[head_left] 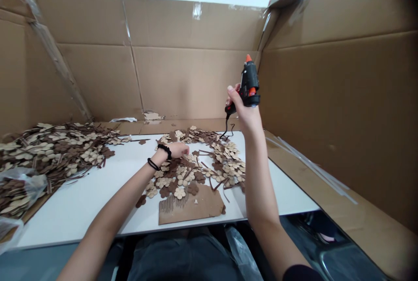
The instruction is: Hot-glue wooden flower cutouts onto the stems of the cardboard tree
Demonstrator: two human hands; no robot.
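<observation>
Raised above the table, my right hand [240,102] is wrapped round a black and orange hot glue gun [250,78], its orange nozzle pointing up. The gun's dark cord [226,126] runs down to the table. My left hand [179,149], with two black bands at the wrist, is over the heap of brown and cream flower cutouts [184,175]. Its fingers are curled; what they hold, if anything, is hidden. A piece of cardboard [192,209] with dark strips at its left lies near the table's front edge, with flowers overlapping its top.
A larger pile of flower cutouts and thin strips [48,150] covers the left side, beside a clear plastic bag [24,181]. Cardboard walls [196,76] enclose the white table [81,213] at the back and sides.
</observation>
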